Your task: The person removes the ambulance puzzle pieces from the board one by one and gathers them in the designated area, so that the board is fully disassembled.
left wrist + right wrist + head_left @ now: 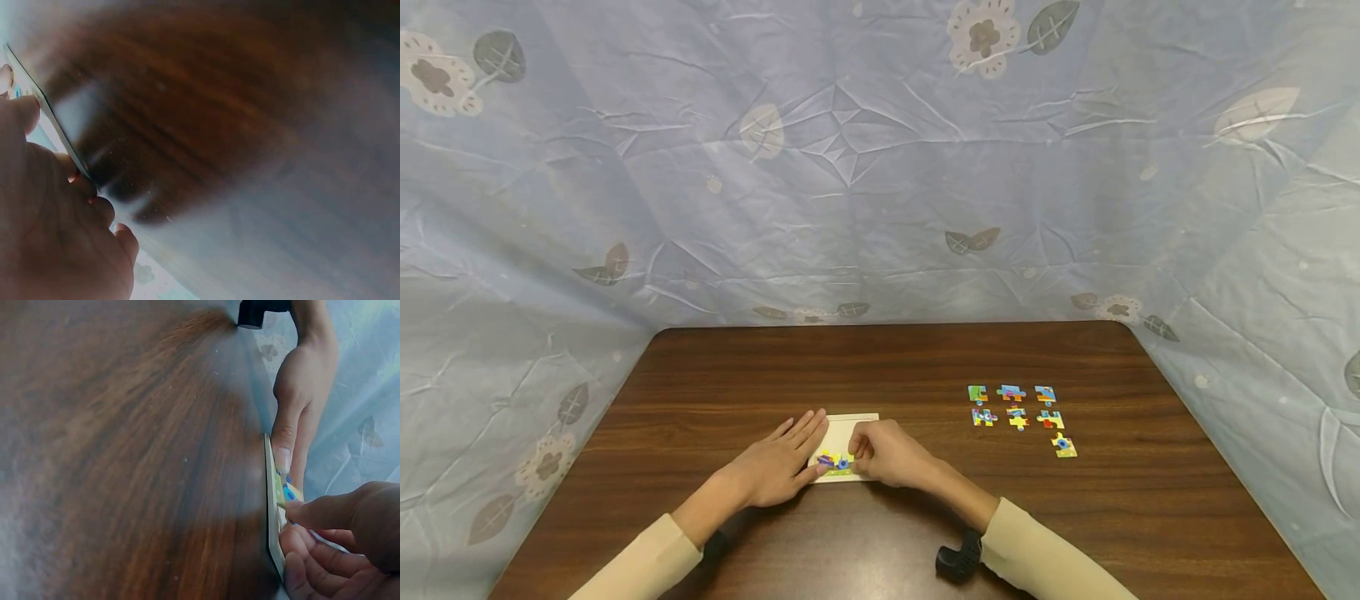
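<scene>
A white puzzle tray (841,427) lies on the table between both hands. Colourful jigsaw pieces (825,460) sit along its near edge, at the left. My left hand (775,468) rests flat over the tray's left side, fingers straight, its thumb touching the pieces near the corner. With curled fingers, my right hand (887,454) pinches a blue, yellow and green puzzle piece (289,492) low over the tray, beside the left thumb. Fingers partly hide that piece in the head view. In the left wrist view, the tray's edge (59,131) shows beside the left hand (56,219).
Several loose jigsaw pieces (1011,392) lie in rough rows on the right of the brown wooden table (760,367); one piece (1063,445) sits nearest. Patterned cloth (850,208) hangs behind and at the sides. A black device (958,560) is on the right wrist.
</scene>
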Tool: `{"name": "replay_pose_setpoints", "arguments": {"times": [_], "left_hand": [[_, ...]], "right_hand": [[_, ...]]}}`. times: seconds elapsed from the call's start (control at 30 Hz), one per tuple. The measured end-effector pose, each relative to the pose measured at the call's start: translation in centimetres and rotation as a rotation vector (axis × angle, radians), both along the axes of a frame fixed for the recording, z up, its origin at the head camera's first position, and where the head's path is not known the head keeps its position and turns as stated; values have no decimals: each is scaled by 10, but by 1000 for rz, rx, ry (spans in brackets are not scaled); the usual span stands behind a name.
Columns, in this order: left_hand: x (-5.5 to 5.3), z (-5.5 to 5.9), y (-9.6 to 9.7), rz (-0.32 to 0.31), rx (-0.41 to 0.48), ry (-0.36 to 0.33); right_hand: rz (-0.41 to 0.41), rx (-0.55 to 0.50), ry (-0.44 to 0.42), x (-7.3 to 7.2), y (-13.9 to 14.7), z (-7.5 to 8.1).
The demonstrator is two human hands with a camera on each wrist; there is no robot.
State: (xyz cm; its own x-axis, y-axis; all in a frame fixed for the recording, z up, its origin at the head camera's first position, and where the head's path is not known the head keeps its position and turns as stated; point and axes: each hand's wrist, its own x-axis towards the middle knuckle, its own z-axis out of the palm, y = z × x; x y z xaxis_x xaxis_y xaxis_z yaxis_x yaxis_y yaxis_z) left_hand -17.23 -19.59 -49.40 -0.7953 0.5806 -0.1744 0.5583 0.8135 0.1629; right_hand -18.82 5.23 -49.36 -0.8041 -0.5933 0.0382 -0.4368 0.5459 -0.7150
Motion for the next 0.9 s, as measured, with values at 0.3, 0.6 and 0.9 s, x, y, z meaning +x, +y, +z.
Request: {"name": "replay_pose_setpoints", "arguments": {"times": [0.3, 0.6, 0.9], "left_hand": [[-1, -2, 0, -7, -8, 17], [-1, 1, 1, 0, -12, 4], [2, 1, 2, 5, -3, 4]], "right_hand": [[-46, -114, -64, -2, 8, -1], [-38, -184, -92, -4, 19, 11], [-53, -201, -105, -6, 36, 33]]}}
